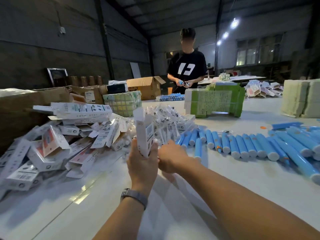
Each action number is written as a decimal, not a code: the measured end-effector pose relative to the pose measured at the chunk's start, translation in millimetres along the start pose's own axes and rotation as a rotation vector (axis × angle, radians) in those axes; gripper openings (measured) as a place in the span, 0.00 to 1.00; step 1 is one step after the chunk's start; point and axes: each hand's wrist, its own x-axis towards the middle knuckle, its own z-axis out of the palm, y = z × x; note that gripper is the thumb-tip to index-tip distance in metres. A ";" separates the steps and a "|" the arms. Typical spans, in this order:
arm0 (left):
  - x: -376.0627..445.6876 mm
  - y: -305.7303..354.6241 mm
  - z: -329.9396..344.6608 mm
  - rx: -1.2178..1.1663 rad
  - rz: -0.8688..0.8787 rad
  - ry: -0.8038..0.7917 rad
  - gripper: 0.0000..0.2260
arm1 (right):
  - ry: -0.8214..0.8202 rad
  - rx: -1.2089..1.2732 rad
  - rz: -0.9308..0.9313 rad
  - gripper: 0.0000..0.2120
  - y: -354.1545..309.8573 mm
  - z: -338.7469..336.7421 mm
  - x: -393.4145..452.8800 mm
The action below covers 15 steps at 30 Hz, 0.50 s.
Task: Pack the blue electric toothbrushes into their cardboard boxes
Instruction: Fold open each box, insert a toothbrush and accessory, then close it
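Two bare forearms reach out over the white table (pixel 225 179), the left one wearing a grey wristwatch (pixel 134 196). Just past it, the left hand (pixel 142 161) is wrapped round the lower end of an upright white cardboard box (pixel 144 134), fingers curled on its narrow sides, top flap standing open. Beside it the right hand (pixel 170 157) stretches toward the clear-bagged brush heads (pixel 164 120); its fingers are turned away from me, so I cannot tell whether they pinch anything. That carton looks thin and light, likely to crease or buckle if squeezed mid-panel, so holding it low along the folded edges, as now, seems sensible. To the right, the blue toothbrush handles (pixel 245 144) lie side by side in a loose row on the table, none yet in the held box. They look like smooth, rigid plastic, probably a little slippery and apt to roll; a grip round the middle of the barrel should steer one into the open end. To the left sprawls a heap of white boxes (pixel 57 135), many with flaps open. Farther back stand green flat-packed cartons (pixel 214 99), brown shipping cartons (pixel 147 87) and another row of blue handles (pixel 171 97), where a second person in a black T-shirt (pixel 187 66) works.
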 end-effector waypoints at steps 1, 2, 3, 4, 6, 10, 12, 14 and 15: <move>1.3 0.3 0.2 -0.007 -0.011 0.006 0.12 | -0.023 -0.030 0.017 0.13 -4.1 0.0 4.0; 2.2 0.2 0.0 -0.016 -0.023 0.006 0.11 | -0.035 -0.039 0.037 0.12 -6.4 0.8 8.1; 2.4 0.2 -0.4 -0.025 -0.030 0.004 0.11 | -0.032 -0.028 0.059 0.10 -6.8 0.6 10.0; 2.4 -0.1 -0.9 -0.030 -0.030 -0.002 0.11 | -0.022 0.007 0.077 0.08 -5.6 0.5 11.1; 2.1 -0.6 -2.0 -0.043 -0.010 -0.039 0.12 | -0.024 0.131 0.094 0.08 -2.2 -2.0 9.8; 2.8 1.3 -3.0 -0.145 -0.028 -0.127 0.12 | 0.163 0.408 0.086 0.14 15.2 -22.5 -12.4; -0.4 6.1 -2.7 -0.255 -0.089 -0.185 0.11 | 0.358 0.477 0.060 0.11 28.0 -44.7 -28.5; -8.0 15.8 -1.3 -0.373 -0.134 -0.301 0.11 | 0.558 0.625 0.034 0.09 38.9 -70.8 -46.3; -12.7 21.4 0.3 -0.418 -0.161 -0.382 0.11 | 0.652 0.738 0.025 0.09 43.9 -82.1 -55.5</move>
